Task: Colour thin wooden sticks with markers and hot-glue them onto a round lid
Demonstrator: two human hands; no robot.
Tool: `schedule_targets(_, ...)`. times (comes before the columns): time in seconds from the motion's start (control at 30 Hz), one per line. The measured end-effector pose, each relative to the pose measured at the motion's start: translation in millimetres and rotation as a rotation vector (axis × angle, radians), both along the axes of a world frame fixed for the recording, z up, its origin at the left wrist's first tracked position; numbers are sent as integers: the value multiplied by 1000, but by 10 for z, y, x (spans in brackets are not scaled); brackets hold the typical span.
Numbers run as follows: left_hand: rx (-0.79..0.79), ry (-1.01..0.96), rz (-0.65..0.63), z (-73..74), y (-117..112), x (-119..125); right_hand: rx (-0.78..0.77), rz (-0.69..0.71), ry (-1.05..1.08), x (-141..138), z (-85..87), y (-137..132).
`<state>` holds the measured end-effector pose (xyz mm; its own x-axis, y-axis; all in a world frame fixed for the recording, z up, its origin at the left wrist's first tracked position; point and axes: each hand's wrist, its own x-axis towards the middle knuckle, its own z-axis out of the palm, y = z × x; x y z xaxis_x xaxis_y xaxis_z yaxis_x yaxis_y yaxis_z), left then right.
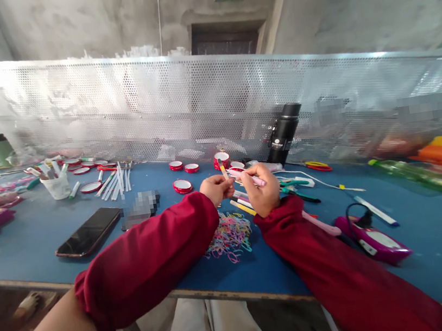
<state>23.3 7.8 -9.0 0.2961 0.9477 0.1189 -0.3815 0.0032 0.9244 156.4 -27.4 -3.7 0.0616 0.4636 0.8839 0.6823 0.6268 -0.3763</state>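
Observation:
Both my arms wear dark red sleeves and meet over the blue table [41, 234]. My left hand [216, 188] is closed in a pinch on a thin orange stick [222, 168] that points up. My right hand [263, 188] is closed around a pink pen-like stick [249, 178] lying sideways toward the left hand. Just below the hands lies a heap of thin coloured rubber bands [231, 235]. More sticks [241, 204] lie on the table under my right hand.
A black phone [89, 231] lies left. Red-rimmed lids [183, 185], a white cup of sticks [56, 184], a black flask [284, 132], scissors [295, 185] and a purple device [373, 240] are spread about. A perforated metal screen [155, 109] closes the far edge.

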Motion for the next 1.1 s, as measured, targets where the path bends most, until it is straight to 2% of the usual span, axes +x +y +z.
schedule_targets(0.47, -4, -17, -2, 8, -5, -2, 31, 27, -36, -12, 7, -4)
schedule_targets(0.63, -9, -12, 11, 26, -21, -7, 43, -15, 4, 7, 7, 8)
schedule_targets(0.8, -17, -27, 10, 30, -19, -8, 33, 25, -36, -1, 7, 3)
schedule_targets(0.97, -14, -15, 22, 34, -18, -15, 56, -19, -1, 3, 9, 3)
schedule_targets(1.1, -19, -26, 15, 39, -23, -11, 33, 28, -38, -4, 7, -1)
